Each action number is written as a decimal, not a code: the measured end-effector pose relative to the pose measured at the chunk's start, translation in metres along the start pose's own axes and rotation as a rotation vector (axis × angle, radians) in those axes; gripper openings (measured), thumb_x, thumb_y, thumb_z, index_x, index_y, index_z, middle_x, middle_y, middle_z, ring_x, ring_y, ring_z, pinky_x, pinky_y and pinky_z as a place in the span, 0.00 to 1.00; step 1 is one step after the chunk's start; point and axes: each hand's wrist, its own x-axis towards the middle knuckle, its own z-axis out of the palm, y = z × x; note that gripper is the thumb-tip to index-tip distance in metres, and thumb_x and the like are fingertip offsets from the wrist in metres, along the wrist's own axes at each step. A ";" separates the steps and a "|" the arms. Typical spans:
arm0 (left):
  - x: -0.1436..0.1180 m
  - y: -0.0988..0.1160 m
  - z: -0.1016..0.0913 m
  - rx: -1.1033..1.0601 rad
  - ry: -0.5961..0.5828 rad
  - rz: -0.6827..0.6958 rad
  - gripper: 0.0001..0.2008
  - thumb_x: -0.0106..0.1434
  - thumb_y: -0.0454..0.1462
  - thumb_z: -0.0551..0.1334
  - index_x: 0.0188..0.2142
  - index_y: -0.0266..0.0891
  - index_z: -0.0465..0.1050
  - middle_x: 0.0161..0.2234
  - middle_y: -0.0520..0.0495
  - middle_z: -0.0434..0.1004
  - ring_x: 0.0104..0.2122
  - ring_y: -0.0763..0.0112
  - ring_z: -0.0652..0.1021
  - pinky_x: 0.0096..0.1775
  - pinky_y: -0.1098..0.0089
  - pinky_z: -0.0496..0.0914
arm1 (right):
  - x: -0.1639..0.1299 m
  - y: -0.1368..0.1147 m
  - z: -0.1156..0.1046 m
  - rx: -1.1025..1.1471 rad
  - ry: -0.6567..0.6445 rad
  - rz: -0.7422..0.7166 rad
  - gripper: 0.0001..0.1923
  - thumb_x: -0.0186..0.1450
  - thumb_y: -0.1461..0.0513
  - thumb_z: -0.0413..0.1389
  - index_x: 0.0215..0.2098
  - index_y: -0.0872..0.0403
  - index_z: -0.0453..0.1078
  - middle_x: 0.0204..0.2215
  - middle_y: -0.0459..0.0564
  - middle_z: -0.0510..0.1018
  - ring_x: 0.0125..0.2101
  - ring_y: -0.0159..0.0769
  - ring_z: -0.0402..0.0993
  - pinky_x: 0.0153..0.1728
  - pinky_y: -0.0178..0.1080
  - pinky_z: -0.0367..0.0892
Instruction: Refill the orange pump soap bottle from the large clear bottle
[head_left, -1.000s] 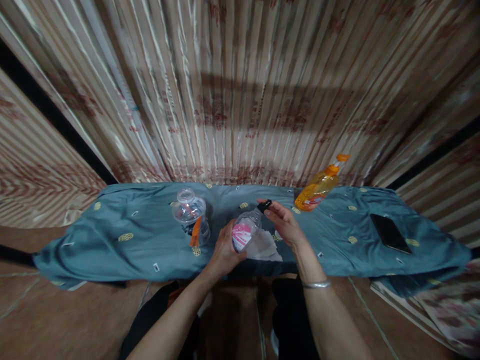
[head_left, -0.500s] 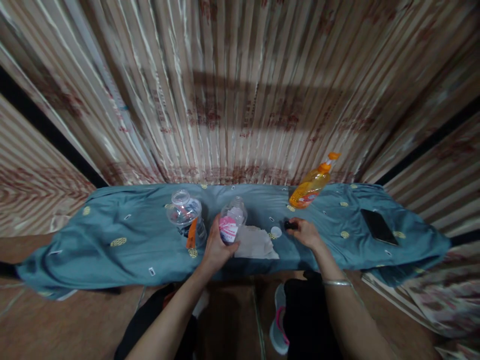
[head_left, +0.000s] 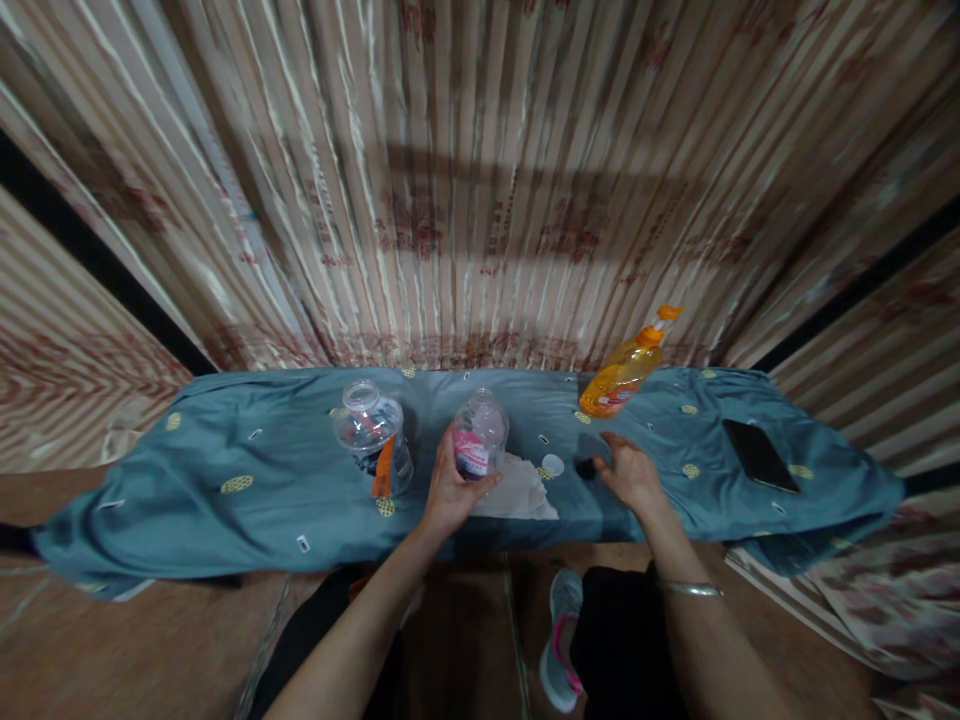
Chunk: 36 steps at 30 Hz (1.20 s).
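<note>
One pink-labelled bottle (head_left: 484, 440), over the middle of the cloth (head_left: 289, 500), is in our left hand (head_left: 451, 492), curled half closed round it. Toward three o'clock, our right hand (head_left: 631, 477) is loosely open by a cap (head_left: 585, 468), though we cannot tell whether they touch; paper (head_left: 521, 493) is at five, a second bottle (head_left: 379, 445) at nine.

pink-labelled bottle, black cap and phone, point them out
Pink-labelled bottle (head_left: 481, 440): head view, on its mid-body.
Black cap (head_left: 585, 468): head view, on its dark top.
Phone (head_left: 760, 456): head view, middle of its upper face.
</note>
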 end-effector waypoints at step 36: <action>-0.042 0.026 -0.099 0.139 0.220 0.129 0.13 0.61 0.49 0.71 0.33 0.43 0.79 0.32 0.50 0.78 0.30 0.69 0.77 0.37 0.66 0.74 | -0.040 -0.116 0.056 0.592 -0.270 -0.239 0.27 0.60 0.54 0.68 0.56 0.54 0.75 0.45 0.57 0.87 0.45 0.56 0.85 0.48 0.51 0.77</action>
